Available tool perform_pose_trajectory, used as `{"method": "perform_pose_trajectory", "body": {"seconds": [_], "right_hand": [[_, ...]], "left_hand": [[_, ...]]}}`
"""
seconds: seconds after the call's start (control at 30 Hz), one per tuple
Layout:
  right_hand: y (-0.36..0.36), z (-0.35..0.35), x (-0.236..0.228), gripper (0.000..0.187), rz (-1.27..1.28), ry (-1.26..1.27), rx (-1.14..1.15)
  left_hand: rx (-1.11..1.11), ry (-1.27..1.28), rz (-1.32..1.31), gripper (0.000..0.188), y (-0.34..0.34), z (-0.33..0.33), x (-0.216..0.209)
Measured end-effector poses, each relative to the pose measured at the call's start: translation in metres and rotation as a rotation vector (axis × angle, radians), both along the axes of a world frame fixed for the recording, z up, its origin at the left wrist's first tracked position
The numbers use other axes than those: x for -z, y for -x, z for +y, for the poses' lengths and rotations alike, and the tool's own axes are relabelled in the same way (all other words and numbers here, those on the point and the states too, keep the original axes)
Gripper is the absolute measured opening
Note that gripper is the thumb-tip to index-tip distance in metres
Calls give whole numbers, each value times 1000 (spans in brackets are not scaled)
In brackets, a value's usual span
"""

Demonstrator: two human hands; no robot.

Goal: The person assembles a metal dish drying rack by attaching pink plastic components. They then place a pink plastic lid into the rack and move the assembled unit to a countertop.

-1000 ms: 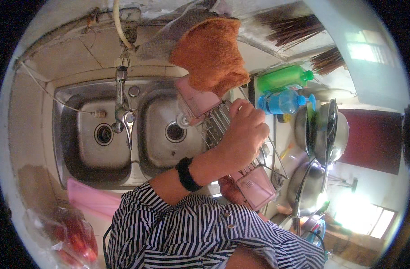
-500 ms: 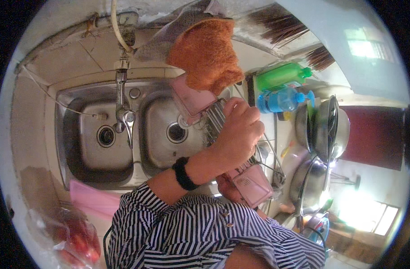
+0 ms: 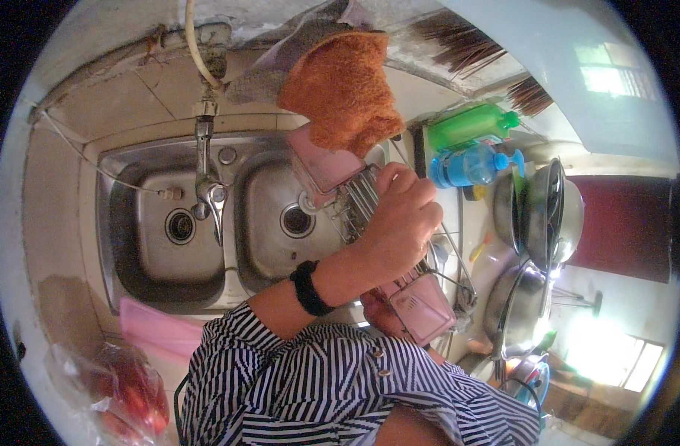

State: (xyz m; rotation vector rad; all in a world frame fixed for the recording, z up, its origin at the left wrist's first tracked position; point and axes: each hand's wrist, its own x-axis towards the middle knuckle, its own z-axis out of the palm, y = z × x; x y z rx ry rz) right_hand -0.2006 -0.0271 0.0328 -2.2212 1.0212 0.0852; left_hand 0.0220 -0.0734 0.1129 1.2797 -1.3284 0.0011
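A person in a black-and-white striped garment is leaning over a double steel sink, and a metal wire rack point(image 3: 363, 195) with pink plastic parts is slanting across the right rim of the right basin point(image 3: 265, 245). The left hand point(image 3: 403, 215), with a black band point(image 3: 308, 290) around its wrist, is reaching across from the lower left and bending its fingers inward over the wires; I cannot tell whether they are clenching a wire. The right hand point(image 3: 381, 314) is showing only in part, tucking in beside the lower pink holder point(image 3: 425, 305); its fingers are hiding, so I cannot tell its grasp. The upper pink tray point(image 3: 325, 160) is jutting over the basin's upper right corner, its top edge meeting the hem of a hanging orange cloth point(image 3: 343, 89). Leftward, a broad gap is opening between the rack and the tap point(image 3: 215, 201), which is standing at the divider, with the left basin point(image 3: 154, 260) lying beyond. Rightward, room is narrowing: a blue bottle point(image 3: 462, 169) is sitting just beside the left knuckles, a green bottle point(image 3: 466, 128) is lying above it, and steel pans point(image 3: 544, 212) are crowding farther right. At lower left, a pink plastic piece point(image 3: 154, 327) is lying along the sink's front edge.
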Motion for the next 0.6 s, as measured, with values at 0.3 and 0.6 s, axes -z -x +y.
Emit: {"method": "perform_pose_trajectory", "body": {"seconds": [0.3, 0.6], "right_hand": [[1, 0, 2, 32, -3, -3, 9], [-1, 3, 4, 33, -10, -2, 11]], "left_hand": [[5, -6, 2, 15, 2, 0, 0], [-12, -8, -17, 14, 2, 2, -1]]}}
